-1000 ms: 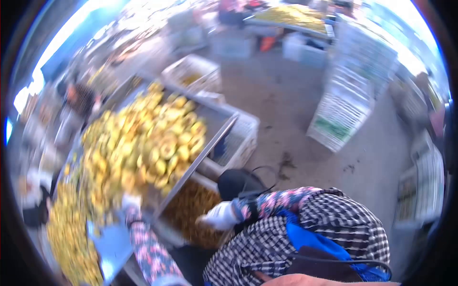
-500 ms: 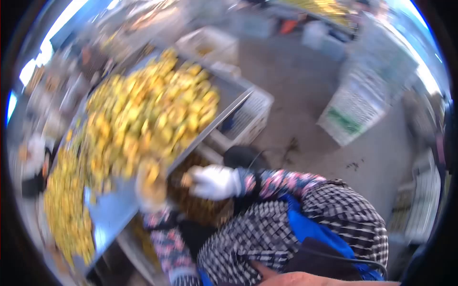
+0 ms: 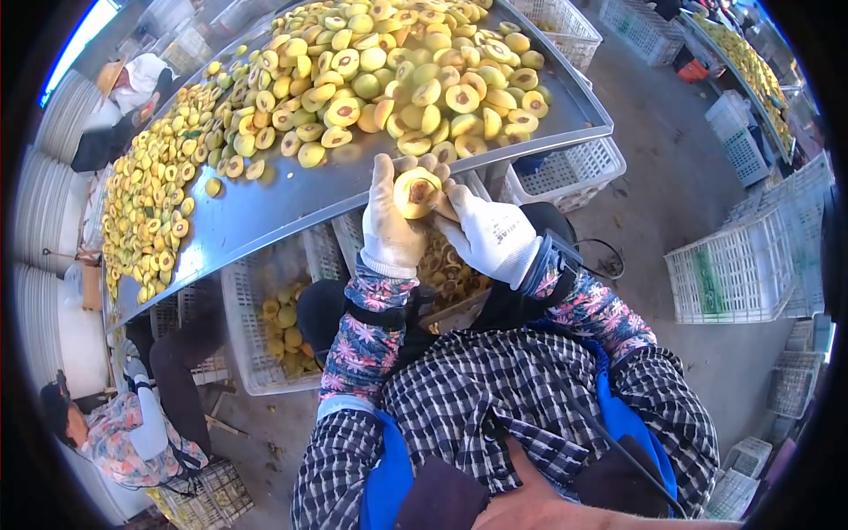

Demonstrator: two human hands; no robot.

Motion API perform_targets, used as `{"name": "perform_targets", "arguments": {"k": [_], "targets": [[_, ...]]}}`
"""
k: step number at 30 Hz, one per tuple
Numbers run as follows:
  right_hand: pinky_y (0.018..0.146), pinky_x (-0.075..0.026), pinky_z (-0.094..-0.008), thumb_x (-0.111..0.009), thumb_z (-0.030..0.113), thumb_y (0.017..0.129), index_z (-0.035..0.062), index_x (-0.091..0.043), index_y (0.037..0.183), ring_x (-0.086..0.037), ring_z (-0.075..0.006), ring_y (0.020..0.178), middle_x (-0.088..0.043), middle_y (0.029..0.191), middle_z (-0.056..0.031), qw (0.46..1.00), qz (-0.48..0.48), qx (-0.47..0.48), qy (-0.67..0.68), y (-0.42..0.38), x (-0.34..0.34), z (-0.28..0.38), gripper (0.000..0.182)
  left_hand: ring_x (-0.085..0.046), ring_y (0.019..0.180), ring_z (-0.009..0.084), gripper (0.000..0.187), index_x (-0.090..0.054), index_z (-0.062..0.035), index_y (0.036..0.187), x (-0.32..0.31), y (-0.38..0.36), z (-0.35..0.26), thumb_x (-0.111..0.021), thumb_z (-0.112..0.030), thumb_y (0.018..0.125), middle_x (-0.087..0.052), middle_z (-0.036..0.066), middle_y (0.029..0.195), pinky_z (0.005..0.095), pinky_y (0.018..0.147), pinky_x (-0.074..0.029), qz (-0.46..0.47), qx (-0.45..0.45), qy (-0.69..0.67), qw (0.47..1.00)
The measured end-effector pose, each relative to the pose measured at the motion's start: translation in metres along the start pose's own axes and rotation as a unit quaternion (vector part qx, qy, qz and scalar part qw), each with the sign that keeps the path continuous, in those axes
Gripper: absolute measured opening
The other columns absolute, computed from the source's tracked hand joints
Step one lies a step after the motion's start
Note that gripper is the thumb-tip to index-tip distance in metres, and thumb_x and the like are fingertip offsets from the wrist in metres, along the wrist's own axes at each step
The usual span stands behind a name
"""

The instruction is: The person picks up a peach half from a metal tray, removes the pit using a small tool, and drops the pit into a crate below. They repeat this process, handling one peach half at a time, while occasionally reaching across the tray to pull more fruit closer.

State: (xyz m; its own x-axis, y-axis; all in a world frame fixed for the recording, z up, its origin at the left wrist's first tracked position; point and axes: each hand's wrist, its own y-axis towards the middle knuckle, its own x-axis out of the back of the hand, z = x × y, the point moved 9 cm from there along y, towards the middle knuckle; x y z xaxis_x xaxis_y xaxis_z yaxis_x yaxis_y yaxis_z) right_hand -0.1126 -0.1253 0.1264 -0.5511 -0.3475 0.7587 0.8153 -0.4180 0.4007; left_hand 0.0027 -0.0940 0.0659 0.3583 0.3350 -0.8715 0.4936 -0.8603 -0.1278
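Observation:
My left hand (image 3: 394,216), in a soiled white glove, is closed around a halved yellow stone fruit (image 3: 416,193). The cut face is turned up toward me, with a brown stone or hollow at its centre. My right hand (image 3: 495,234), in a cleaner white glove, is closed right beside the fruit, its fingertips at the fruit's edge. Between those fingers shows a small brown object (image 3: 445,208), too covered to name. Both hands are in front of the metal table (image 3: 265,208), whose top bears a heap of fruit halves (image 3: 380,75).
Below my hands is a container of dark cut pieces (image 3: 450,274). To its left stands a white crate (image 3: 256,375) holding fruit. Another white crate (image 3: 583,172) is at the table's right corner, and stacked crates (image 3: 733,269) stand farther right. A co-worker (image 3: 132,433) sits at lower left.
My view has turned, so the table appears higher and farther right. My hands, apart before, have come together at the fruit half, and the picture is sharper.

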Motion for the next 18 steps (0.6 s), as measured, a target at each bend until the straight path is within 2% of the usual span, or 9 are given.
{"name": "perform_targets", "arguments": {"k": [1, 3, 6, 8, 9, 11, 14, 17, 18], "targets": [[0.058, -0.052, -0.039, -0.063, 0.024, 0.087, 0.0028, -0.051, 0.114, -0.065, -0.0322, 0.069, -0.064, 0.082, -0.0154, 0.999, 0.018, 0.027, -0.012, -0.001, -0.006, 0.0, 0.036, -0.06, 0.101, 0.0366, 0.04, -0.054, -0.0036, 0.091, 0.005, -0.005, -0.001, -0.05, -0.043, 0.097, -0.062, 0.018, 0.098, 0.0475, 0.089, -0.05, -0.053, 0.001, 0.015, 0.998], [0.057, -0.051, -0.0383, -0.065, 0.021, 0.086, 0.0023, -0.051, 0.113, -0.064, -0.0327, 0.068, -0.063, 0.081, -0.0164, 0.998, 0.038, 0.053, -0.022, -0.003, -0.013, 0.0, 0.036, -0.062, 0.096, 0.0361, 0.04, -0.053, -0.0034, 0.092, 0.009, -0.009, -0.004, -0.05, -0.043, 0.097, -0.062, 0.019, 0.096, 0.0464, 0.087, -0.051, -0.066, 0.0, 0.065, 0.996], [0.061, -0.052, -0.0411, -0.057, 0.027, 0.091, 0.0032, -0.05, 0.116, -0.065, -0.0332, 0.071, -0.066, 0.085, -0.0172, 0.993, 0.104, 0.048, -0.012, -0.009, -0.023, 0.001, 0.035, -0.065, 0.084, 0.0342, 0.038, -0.053, -0.0033, 0.092, 0.009, -0.016, -0.004, -0.053, -0.042, 0.096, -0.063, 0.019, 0.092, 0.044, 0.08, -0.054, -0.087, -0.005, 0.123, 0.989], [0.066, -0.051, -0.0444, -0.056, 0.028, 0.092, 0.001, -0.047, 0.116, -0.064, -0.0381, 0.078, -0.065, 0.088, -0.0218, 0.986, 0.115, -0.027, 0.115, -0.01, -0.026, -0.007, 0.037, -0.065, 0.086, 0.0328, 0.038, -0.053, -0.0037, 0.092, 0.008, -0.017, -0.007, -0.054, -0.042, 0.095, -0.062, 0.016, 0.091, 0.0433, 0.081, -0.054, -0.093, -0.033, 0.138, 0.986], [0.066, -0.051, -0.0444, -0.056, 0.028, 0.092, 0.001, -0.047, 0.116, -0.064, -0.0381, 0.078, -0.065, 0.088, -0.0218, 0.986, 0.115, -0.027, 0.116, -0.011, -0.028, -0.008, 0.037, -0.065, 0.086, 0.0328, 0.038, -0.053, -0.0037, 0.092, 0.006, -0.017, -0.004, -0.054, -0.042, 0.095, -0.062, 0.016, 0.091, 0.0433, 0.081, -0.054, -0.094, -0.033, 0.138, 0.985], [0.072, -0.049, -0.0456, -0.054, 0.029, 0.093, -0.0018, -0.043, 0.116, -0.062, -0.0428, 0.086, -0.063, 0.091, -0.0263, 0.963, 0.138, -0.063, 0.221, -0.012, -0.038, -0.013, 0.04, -0.064, 0.085, 0.0311, 0.037, -0.053, -0.0043, 0.091, 0.002, -0.02, -0.005, -0.056, -0.041, 0.095, -0.061, 0.014, 0.087, 0.0423, 0.079, -0.055, -0.087, -0.073, 0.106, 0.988], [0.077, -0.048, -0.0447, -0.054, 0.029, 0.094, -0.003, -0.043, 0.114, -0.06, -0.0447, 0.091, -0.062, 0.093, -0.0283, 0.943, 0.188, -0.083, 0.261, -0.012, -0.041, -0.016, 0.04, -0.063, 0.086, 0.0295, 0.034, -0.053, -0.0056, 0.092, 0.008, -0.017, -0.004, -0.057, -0.04, 0.094, -0.06, 0.012, 0.086, 0.0416, 0.077, -0.055, -0.095, -0.073, 0.114, 0.986], [0.083, -0.047, -0.0416, -0.055, 0.032, 0.093, -0.0011, -0.043, 0.12, -0.061, -0.0393, 0.097, -0.061, 0.101, -0.0271, 0.927, 0.199, -0.105, 0.301, -0.015, -0.05, -0.022, 0.044, -0.063, 0.089, 0.0294, 0.033, -0.053, -0.0066, 0.095, 0.01, -0.016, -0.006, -0.059, -0.039, 0.093, -0.061, 0.013, 0.091, 0.0431, 0.079, -0.055, -0.101, -0.077, 0.155, 0.98], [0.087, -0.046, -0.0408, -0.056, 0.032, 0.093, 0.0, -0.042, 0.124, -0.061, -0.0364, 0.103, -0.061, 0.106, -0.0266, 0.906, 0.216, -0.124, 0.341, -0.016, -0.054, -0.023, 0.047, -0.063, 0.094, 0.0311, 0.034, -0.053, -0.0061, 0.097, 0.011, -0.015, -0.004, -0.062, -0.039, 0.092, -0.063, 0.016, 0.099, 0.0462, 0.088, -0.052, -0.086, -0.035, 0.17, 0.981]]}}
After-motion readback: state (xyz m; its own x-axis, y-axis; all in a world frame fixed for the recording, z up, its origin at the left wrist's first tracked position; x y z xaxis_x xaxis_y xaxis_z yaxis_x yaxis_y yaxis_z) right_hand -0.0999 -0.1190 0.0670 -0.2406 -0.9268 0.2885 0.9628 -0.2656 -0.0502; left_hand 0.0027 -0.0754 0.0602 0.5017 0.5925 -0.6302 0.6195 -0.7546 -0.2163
